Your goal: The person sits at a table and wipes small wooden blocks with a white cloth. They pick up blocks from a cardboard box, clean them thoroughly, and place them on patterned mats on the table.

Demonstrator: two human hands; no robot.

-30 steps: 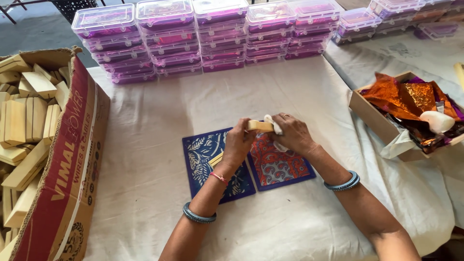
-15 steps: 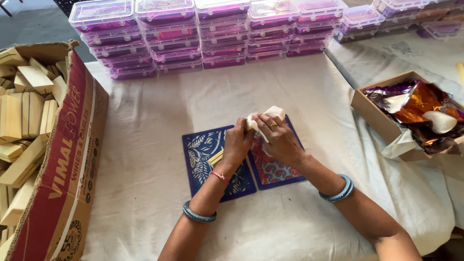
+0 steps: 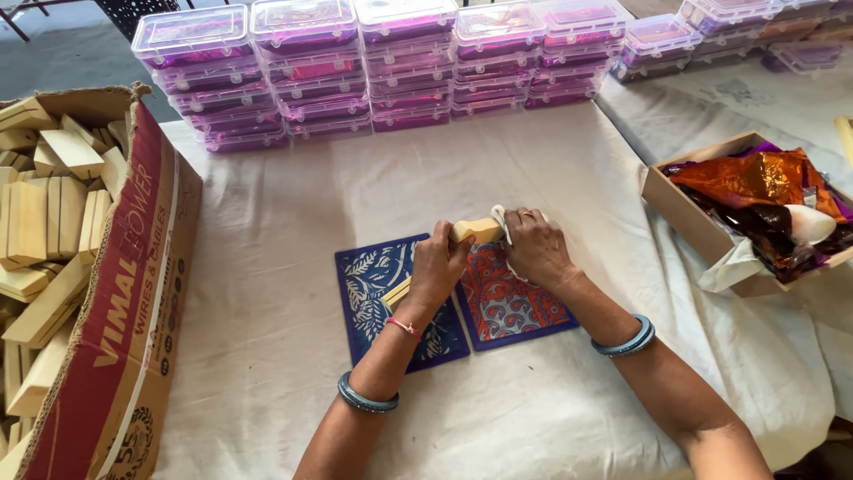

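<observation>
Your left hand [image 3: 437, 267] clamps wooden block [image 3: 477, 231]; right hand [image 3: 536, 247] clamped on white cloth [image 3: 499, 219]. Risk, as I judge: hard rubbing twists block from grip, drops on patterned cards [image 3: 506, 302].

Soft, bright daylight fills the view. Shadows under the hands [image 3: 484, 258] are faint. The clear box lids [image 3: 302, 22] shine a little. Edges bend slightly; everything looks sharp.

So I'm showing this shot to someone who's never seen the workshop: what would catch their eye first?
Probably the two hands at the centre: the left hand holds a pale wooden block while the right hand presses a white cloth to it, above two patterned mats. Next, the stacked clear boxes with purple contents along the far edge, and the carton of wooden blocks at left.
</observation>
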